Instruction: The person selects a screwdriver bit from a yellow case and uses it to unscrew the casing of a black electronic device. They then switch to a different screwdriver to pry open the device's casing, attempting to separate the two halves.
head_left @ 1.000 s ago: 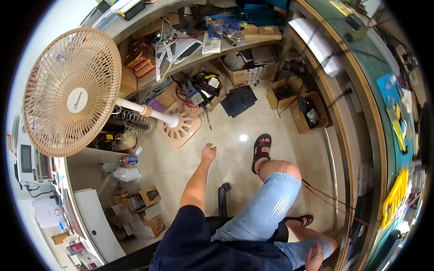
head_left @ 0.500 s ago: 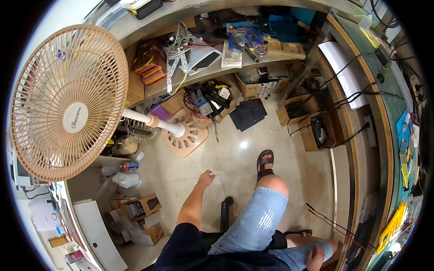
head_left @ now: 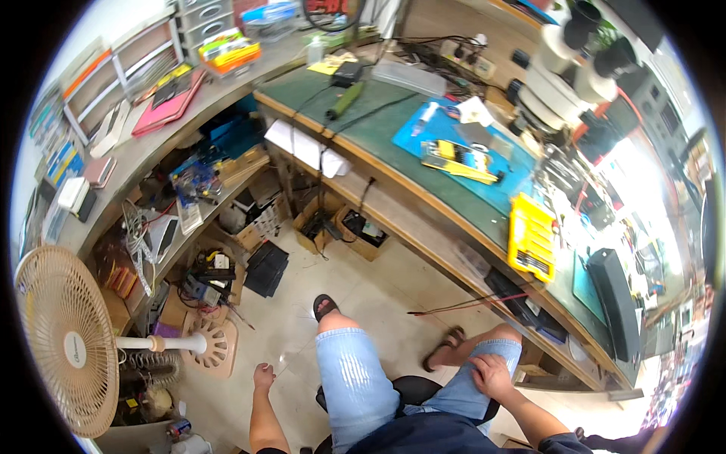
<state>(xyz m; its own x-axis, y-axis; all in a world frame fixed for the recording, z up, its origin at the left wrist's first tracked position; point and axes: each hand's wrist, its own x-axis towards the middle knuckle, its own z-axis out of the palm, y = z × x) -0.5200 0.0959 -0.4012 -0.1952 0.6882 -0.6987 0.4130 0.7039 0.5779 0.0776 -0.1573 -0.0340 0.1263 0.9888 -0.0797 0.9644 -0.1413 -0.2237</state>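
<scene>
My left hand [head_left: 264, 376] hangs beside my left leg above the tiled floor, fingers curled in, with nothing showing in it. On my other thigh lies my right hand [head_left: 492, 376], its fingers stretched over the light blue denim shorts [head_left: 354, 372]. I am seated, and part of a black seat [head_left: 417, 390] shows between my legs. The beige standing fan [head_left: 69, 344] is the large thing nearest my left hand. Ahead and to the right is a workbench with a green mat [head_left: 393, 136].
On the bench are a blue mat [head_left: 412, 132], a yellow tool case [head_left: 529, 240], a white microscope [head_left: 556, 76] and cables. Boxes of electronic parts [head_left: 363, 234] stand under it. Thin black and red leads [head_left: 454, 306] stick out at knee height. Black flat pieces [head_left: 266, 269] lie on the floor.
My view has swung right and up, bringing the green-matted bench into the middle. The fan now sits farther left. My right hand is more fully in sight, still on my thigh.
</scene>
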